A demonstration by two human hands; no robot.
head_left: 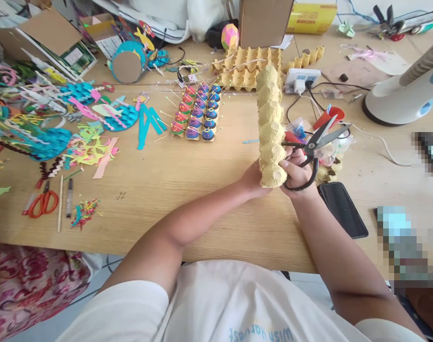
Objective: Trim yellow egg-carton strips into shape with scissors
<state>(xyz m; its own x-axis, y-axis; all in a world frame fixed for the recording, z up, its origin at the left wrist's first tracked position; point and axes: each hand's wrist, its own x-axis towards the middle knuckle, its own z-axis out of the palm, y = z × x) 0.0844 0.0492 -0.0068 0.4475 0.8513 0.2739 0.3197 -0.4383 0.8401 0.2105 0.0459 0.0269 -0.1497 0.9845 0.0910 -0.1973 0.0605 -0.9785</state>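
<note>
A long strip of yellow egg carton (271, 124) with a row of bumps stands nearly upright above the table in front of me. My left hand (256, 181) is closed on its lower end from the left, the fingers mostly hidden behind the cardboard. Close by on the right, my right hand (297, 172) grips black-handled scissors (311, 146), with its thumb near the strip's edge. The scissor blades are spread and point up and right, away from the cardboard. Rows of painted egg-carton caterpillars (196, 113) with stick feelers sit beyond my left hand.
An uncut egg carton (252, 61) lies at the back. Paper scraps (91, 147), orange scissors (44, 203) and craft pieces crowd the left. On the right are a phone (343, 210), a power strip (302, 78) with cables, a red cup (329, 118) and a white appliance (398, 97).
</note>
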